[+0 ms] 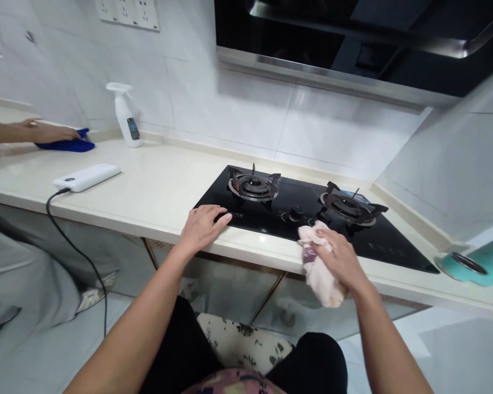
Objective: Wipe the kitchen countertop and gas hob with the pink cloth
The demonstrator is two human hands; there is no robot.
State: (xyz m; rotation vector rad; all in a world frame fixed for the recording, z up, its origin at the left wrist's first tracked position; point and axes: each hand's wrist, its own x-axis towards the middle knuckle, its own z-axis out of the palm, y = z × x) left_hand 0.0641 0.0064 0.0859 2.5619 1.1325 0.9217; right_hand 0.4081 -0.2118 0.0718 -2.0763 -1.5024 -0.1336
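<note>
My left hand (pixel 202 229) lies flat with its fingertips on the front edge of a black glass gas hob (pixel 390 247), holding nothing. My right hand (pixel 337 258) grips a crumpled pale pink cloth (pixel 319 268) over the hob's front edge. Between the hands stand the left burner (pixel 253 186), a central knob (pixel 297 212) and the right burner (pixel 348 206). At the far left, another person's hand (pixel 53 132) presses a blue cloth (pixel 68 145) onto the cream countertop (pixel 156 180).
A white spray bottle (pixel 125 116) stands against the tiled wall, and a white power bank (pixel 87 177) trails a black cable (pixel 76 257) over the counter edge. A teal tumbler (pixel 468 264) lies at the right. A range hood (pixel 337 49) hangs above.
</note>
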